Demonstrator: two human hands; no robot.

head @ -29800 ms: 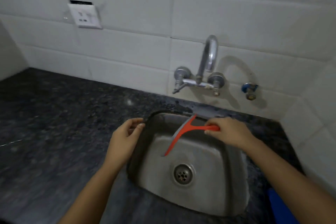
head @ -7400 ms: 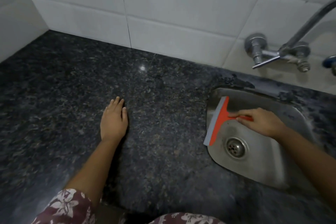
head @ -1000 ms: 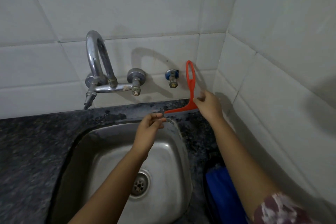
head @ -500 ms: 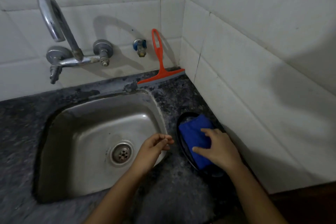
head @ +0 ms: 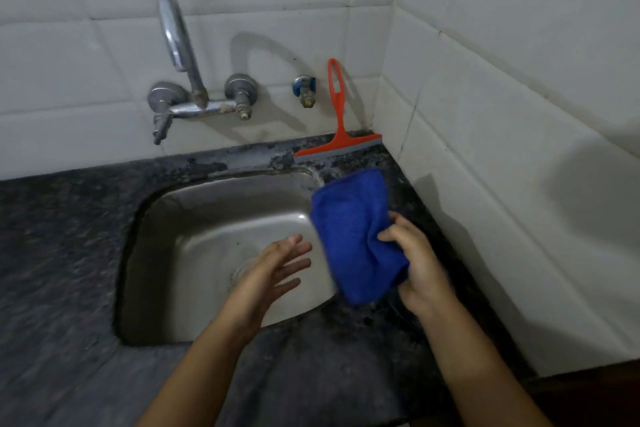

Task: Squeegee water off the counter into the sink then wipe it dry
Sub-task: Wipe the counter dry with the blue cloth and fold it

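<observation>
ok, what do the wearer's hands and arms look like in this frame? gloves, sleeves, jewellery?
No gloves: the left hand and right hand are both bare. No rings can be made out, though both hands are slightly blurred. The left forearm and right forearm are uncovered down to the bottom edge of the frame, with no sleeve, watch or band in view.

Left hand (head: 273,270) flat, fingers spread — right hand (head: 420,270) curled, gripping
</observation>
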